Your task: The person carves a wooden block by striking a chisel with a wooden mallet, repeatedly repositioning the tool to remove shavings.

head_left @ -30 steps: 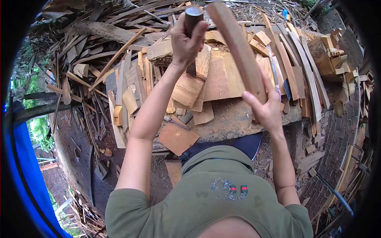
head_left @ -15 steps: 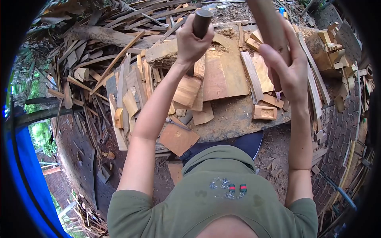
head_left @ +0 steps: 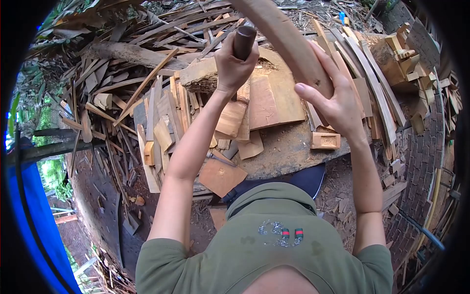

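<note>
My left hand (head_left: 236, 66) is wrapped round a dark cylindrical handle (head_left: 244, 41), upright above the work surface; what lies below the handle is hidden by my hand. My right hand (head_left: 338, 95) grips a long, slightly curved wooden piece (head_left: 289, 41) near its lower end, thumb on one side and fingers on the other. This piece slants up and left out of view. Beneath my hands are a flat reddish-brown board (head_left: 263, 100) and a striped wooden block (head_left: 230, 117). A small block with a rectangular recess (head_left: 325, 141) rests near the surface's front edge.
Wood strips (head_left: 166, 108) are heaped at the left, and more long strips (head_left: 374, 83) lean at the right. A large block (head_left: 391, 61) with offcuts stands at the back right. A square wooden piece (head_left: 222, 172) lies near my lap. A blue sheet (head_left: 34, 220) hangs far left.
The long wooden piece in my right hand has swung left and tilted, its upper part now beside the dark handle. My right hand has shifted left. My left hand has moved slightly.
</note>
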`<state>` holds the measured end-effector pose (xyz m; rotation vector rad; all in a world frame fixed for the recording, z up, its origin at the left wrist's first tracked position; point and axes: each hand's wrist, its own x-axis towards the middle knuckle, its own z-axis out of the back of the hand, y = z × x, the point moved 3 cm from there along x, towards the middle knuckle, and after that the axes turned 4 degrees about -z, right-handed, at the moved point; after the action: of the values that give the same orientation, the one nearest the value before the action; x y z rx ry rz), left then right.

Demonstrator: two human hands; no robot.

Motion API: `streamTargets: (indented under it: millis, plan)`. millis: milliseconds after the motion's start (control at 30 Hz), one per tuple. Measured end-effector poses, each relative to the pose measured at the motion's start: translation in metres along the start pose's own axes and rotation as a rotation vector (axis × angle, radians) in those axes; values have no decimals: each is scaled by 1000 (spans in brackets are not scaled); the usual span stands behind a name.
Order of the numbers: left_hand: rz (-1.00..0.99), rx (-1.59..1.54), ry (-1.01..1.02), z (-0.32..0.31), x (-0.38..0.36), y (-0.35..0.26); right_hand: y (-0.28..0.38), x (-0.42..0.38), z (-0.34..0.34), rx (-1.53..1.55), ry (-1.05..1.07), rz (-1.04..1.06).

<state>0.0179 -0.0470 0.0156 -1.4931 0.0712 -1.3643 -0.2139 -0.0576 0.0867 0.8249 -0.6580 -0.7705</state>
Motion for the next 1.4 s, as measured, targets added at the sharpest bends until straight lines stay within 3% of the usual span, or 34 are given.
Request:
streamTargets:
  millis: [167, 300, 433, 500, 533, 633, 700, 800, 900, 1033, 1100, 1133, 1233, 1267, 1367, 1400]
  plan:
    - [-92, 50, -44, 5, 1, -4, -11, -14, -5, 119, -25, -104]
    - [-66, 91, -242, 17, 5, 4, -15, -29, -12, 118, -1, -138]
    - [137, -200, -214, 39, -2, -1, -17, -42, -17, 89, 16, -163]
    - [518, -528, 196, 50, -7, -7, -16, -48, -18, 98, 28, -204]
    - [474, -625, 305, 56, -10, -9, -18, -51, -19, 115, 24, -196]
    - [609, -512, 364, 87, -25, -5, -19, -57, -21, 149, 35, -219]
    - [531, -469, 246, 92, -31, -5, -21, -61, -23, 159, 44, -220]
    - [431, -581, -496, 101, -40, -18, -19, -65, -25, 190, 50, -224]
    - [450, -587, -787, 107, -59, -11, -18, -70, -26, 205, 53, -231]
    - [369, -495, -690, 108, -81, -39, -18, -76, -24, 174, 39, -238]
    - [249, -194, -219, 111, -91, -51, -20, -78, -23, 172, 35, -247]
    - [210, -105, -123, 113, -93, -55, -21, -80, -23, 168, 32, -258]
    - [115, 184, 5, 111, -96, -74, -25, -82, -22, 136, 26, -272]
    - [-52, 305, -42, 108, -91, -85, -24, -82, -22, 136, 26, -271]
    - [-142, 455, 21, 102, -91, -81, -25, -84, -25, 158, 43, -288]
    - [-32, 427, 9, 97, -89, -82, -26, -86, -26, 163, 37, -279]
